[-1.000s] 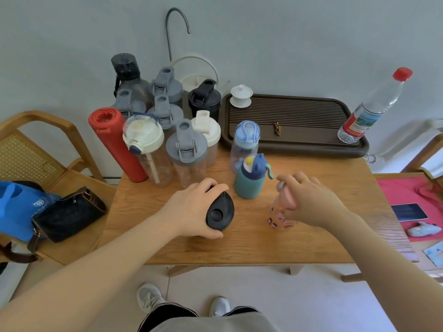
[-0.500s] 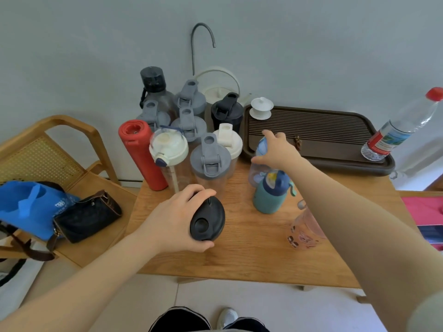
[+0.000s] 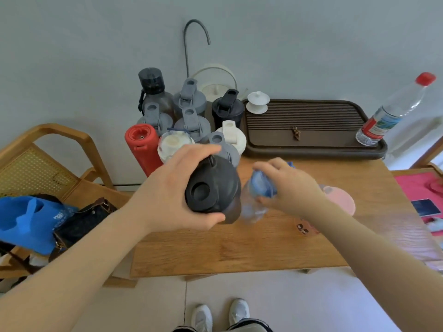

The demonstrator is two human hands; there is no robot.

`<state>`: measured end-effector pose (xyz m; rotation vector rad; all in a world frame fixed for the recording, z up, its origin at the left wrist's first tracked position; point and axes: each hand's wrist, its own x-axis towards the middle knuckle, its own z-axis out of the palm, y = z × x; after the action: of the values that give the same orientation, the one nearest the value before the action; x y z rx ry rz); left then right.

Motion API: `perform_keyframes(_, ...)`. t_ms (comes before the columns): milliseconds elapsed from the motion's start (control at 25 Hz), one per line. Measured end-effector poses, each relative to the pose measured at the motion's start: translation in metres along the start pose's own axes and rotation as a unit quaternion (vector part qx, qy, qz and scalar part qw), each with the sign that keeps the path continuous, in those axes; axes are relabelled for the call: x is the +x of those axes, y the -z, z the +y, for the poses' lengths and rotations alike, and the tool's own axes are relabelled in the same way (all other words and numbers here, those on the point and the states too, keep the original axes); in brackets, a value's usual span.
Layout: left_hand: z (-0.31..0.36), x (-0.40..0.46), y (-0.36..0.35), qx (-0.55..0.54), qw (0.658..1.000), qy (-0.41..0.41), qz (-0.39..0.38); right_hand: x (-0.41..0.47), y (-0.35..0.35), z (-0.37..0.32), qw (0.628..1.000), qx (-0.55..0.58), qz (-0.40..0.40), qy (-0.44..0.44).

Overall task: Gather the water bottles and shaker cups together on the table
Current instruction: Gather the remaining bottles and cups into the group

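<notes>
Grey flip-lid shaker cups (image 3: 189, 97) — four, clustered at the far left of the surface (image 3: 239, 248). Black-lidded shakers: two, one far (image 3: 226, 109), one held up at near centre (image 3: 212, 191). Smoke-grey bottle with screw cap (image 3: 153, 92): one. Red flask (image 3: 142, 149): one. White-lidded cups — two (image 3: 231, 136). Blue-lidded clear bottle (image 3: 257, 195): one, blurred. Pink-lidded cup (image 3: 340, 204): one, right of centre. Red-capped plastic water bottle (image 3: 393, 113): one, far right. Brown tray (image 3: 311, 149): one. White lidded teacup (image 3: 258, 103): one. Hands: two.
</notes>
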<state>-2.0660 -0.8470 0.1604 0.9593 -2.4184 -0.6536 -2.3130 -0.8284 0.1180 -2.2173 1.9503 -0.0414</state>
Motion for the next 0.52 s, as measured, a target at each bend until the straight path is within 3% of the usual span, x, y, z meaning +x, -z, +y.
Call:
perform_keyframes(80, 0.003, 0.014, 0.006, -0.014, 1.0, -0.014, -0.013, -0.007, -0.017, -0.002, 0.999, -0.013, -0.043, 0.008)
perform_keyframes(200, 0.005, 0.037, 0.011, -0.022, 0.999, -0.025, -0.029, -0.015, -0.031, -0.006, 0.999, 0.023, -0.029, -0.007)
perform_keyframes(360, 0.017, 0.083, 0.014, -0.075, 0.996, -0.034, 0.02, -0.034, -0.015, 0.007, 0.998, 0.055, -0.034, -0.029)
perform_keyframes(520, 0.02, 0.147, -0.019, -0.079, 0.996, -0.004, 0.043, -0.034, 0.01, 0.05, 0.994, 0.096, 0.037, -0.038)
